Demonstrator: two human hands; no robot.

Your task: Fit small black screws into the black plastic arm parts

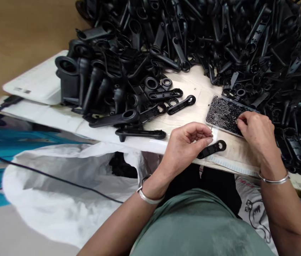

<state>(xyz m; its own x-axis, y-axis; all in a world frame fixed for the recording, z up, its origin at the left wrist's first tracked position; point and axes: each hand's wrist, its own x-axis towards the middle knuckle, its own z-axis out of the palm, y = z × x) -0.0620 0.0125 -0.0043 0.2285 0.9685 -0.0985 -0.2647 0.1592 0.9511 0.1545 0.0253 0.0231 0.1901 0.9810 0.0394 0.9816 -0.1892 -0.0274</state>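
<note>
My left hand (186,147) is over the table's front edge, its thumb and fingers brought together in a pinch. A tiny thin piece seems to show at the fingertips, too small to name. Just below it lies a black plastic link part (214,148) with a round hole at its end, partly hidden by the hand. My right hand (257,133) reaches to the right side of a shallow clear tray (211,125) filled with small dark metal pieces, perhaps screws or pins (223,112). Its thumb and forefinger are pinched together, and what they hold is hidden.
Black plastic parts (166,39) are heaped along the back and right of the table (190,80). Several lie loose near the tray. A white flat box (38,80) with a black cable (49,176) stands at left. A white sack (67,192) hangs below the front edge.
</note>
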